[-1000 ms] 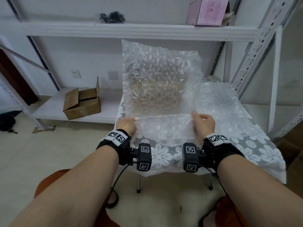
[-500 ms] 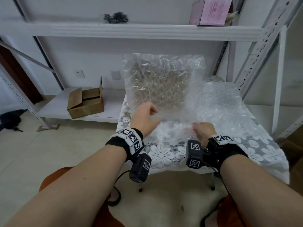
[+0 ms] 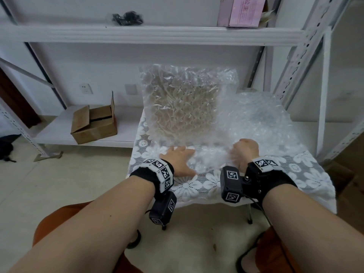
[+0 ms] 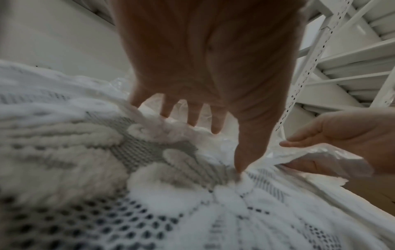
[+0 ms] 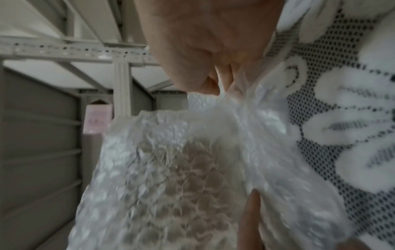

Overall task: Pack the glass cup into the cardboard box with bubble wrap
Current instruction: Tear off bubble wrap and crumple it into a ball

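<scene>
Change: left hand (image 3: 178, 159) let go, now flat on bubble wrap (image 3: 183, 107) | right hand (image 3: 246, 151) still pinches its near edge | wrap settling on table (image 3: 307, 174), cup not wrapped.

The glass cup cannot be made out anywhere; only a brownish mass shows through the raised bubble wrap (image 3: 183, 107), too veiled to identify. The right hand (image 3: 246, 152) has its fingers hidden in the head view, and in the right wrist view their hold on the wrap is blurred. The pink box (image 3: 243, 10) on the shelf is cut off by the top edge, its print unreadable.
</scene>
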The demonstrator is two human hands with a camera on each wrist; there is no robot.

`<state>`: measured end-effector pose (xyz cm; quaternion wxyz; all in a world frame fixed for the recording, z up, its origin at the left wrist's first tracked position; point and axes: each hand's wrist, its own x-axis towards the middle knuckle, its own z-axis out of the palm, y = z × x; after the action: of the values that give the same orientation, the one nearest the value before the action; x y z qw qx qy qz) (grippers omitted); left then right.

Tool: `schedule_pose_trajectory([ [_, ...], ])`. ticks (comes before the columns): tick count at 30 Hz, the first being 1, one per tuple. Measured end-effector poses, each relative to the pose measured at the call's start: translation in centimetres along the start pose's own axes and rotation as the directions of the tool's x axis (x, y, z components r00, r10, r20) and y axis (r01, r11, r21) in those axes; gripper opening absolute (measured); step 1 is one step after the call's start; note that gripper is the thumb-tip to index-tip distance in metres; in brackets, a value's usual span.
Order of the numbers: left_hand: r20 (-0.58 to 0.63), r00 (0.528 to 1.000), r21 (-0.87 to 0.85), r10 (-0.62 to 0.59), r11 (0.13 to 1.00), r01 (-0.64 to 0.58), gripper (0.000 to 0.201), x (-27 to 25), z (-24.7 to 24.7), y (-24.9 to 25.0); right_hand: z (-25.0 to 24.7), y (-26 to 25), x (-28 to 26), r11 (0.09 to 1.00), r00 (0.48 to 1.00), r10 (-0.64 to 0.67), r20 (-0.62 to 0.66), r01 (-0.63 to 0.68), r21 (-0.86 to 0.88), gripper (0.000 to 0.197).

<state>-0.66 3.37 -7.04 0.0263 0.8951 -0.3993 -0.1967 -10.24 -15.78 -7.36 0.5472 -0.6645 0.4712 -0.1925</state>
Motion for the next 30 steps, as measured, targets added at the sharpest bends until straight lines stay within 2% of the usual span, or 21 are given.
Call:
schedule_pose_trajectory([
  [2, 0.016, 1.0, 0.009, -0.004, 1.0, 0.004, 0.081, -0.1, -0.1, 0.4, 0.3, -0.9, -0.9, 0.997, 0.996, -0.057, -0.062, 0.053, -0.065, 0.041],
  [4, 0.031, 0.999, 0.009, -0.015, 1.0, 0.015, 0.087, -0.1, 0.0, 0.7, 0.8, -1.7, -2.1, 0.95, 0.974, -0.217, -0.065, 0.195, -0.243, 0.044],
  [6, 0.035, 0.999, 0.011, -0.028, 1.0, 0.028, 0.091, 0.1, 0.1, 1.0, 1.3, -2.4, -3.3, 0.815, 0.911, -0.411, -0.044, 0.346, -0.464, 0.034],
  [7, 0.027, 0.999, 0.015, -0.033, 0.999, 0.033, 0.092, 0.3, 0.2, 1.1, 1.5, -2.6, -3.9, 0.743, 0.857, -0.514, -0.017, 0.436, -0.508, 0.025],
  [9, 0.006, 0.999, 0.026, -0.039, 0.999, 0.039, 0.089, 0.4, 0.4, 1.1, 1.8, -3.0, -5.0, 0.659, 0.783, -0.611, 0.116, 0.584, -0.473, 0.007],
  [11, -0.017, 0.999, 0.028, -0.033, 0.999, 0.034, 0.084, 0.5, 0.5, 1.0, 2.3, -2.9, -5.4, 0.636, 0.749, -0.553, 0.365, 0.662, -0.396, 0.004],
  [13, -0.021, 1.0, 0.018, -0.022, 1.0, 0.022, 0.08, 0.6, 0.5, 0.9, 2.8, -2.4, -5.5, 0.589, 0.7, -0.369, 0.612, 0.686, -0.429, 0.021],
  [14, -0.018, 1.0, 0.015, -0.019, 1.0, 0.019, 0.079, 0.6, 0.5, 0.8, 2.9, -2.0, -5.4, 0.545, 0.678, -0.267, 0.685, 0.693, -0.472, 0.034],
  [15, -0.017, 1.0, 0.012, -0.018, 1.0, 0.018, 0.079, 0.6, 0.4, 0.8, 3.0, -1.6, -5.2, 0.493, 0.668, -0.188, 0.72, 0.698, -0.519, 0.046],
  [17, -0.012, 1.0, 0.001, -0.023, 1.0, 0.023, 0.08, 0.6, 0.3, 0.7, 2.9, -1.0, -5.0, 0.396, 0.672, -0.122, 0.73, 0.708, -0.585, 0.06],
  [20, -0.008, 1.0, -0.006, -0.017, 1.0, 0.017, 0.08, 0.4, 0.1, 0.4, 2.8, -0.3, -4.6, 0.298, 0.676, -0.186, 0.713, 0.73, -0.615, 0.061],
  [21, -0.01, 1.0, -0.008, -0.007, 1.0, 0.007, 0.08, 0.2, 0.0, 0.3, 2.8, -0.3, -4.5, 0.311, 0.687, -0.228, 0.69, 0.723, -0.617, 0.055],
  [24, -0.01, 0.999, -0.031, 0.038, 0.999, -0.038, 0.079, -0.4, -0.6, 0.3, 2.5, -0.5, -4.4, 0.46, 0.739, -0.332, 0.586, 0.669, -0.584, 0.029],
  [28, -0.043, 0.995, -0.082, 0.086, 0.993, -0.089, 0.065, -0.9, -1.3, -0.2, 2.0, -1.5, -4.3, 0.593, 0.778, -0.309, 0.547, 0.607, -0.529, 0.02],
  [30, -0.066, 0.996, -0.126, 0.055, 0.99, -0.063, 0.052, -1.2, -1.6, -0.8, 1.8, -1.5, -3.8, 0.635, 0.801, -0.291, 0.524, 0.571, -0.52, 0.017],
])
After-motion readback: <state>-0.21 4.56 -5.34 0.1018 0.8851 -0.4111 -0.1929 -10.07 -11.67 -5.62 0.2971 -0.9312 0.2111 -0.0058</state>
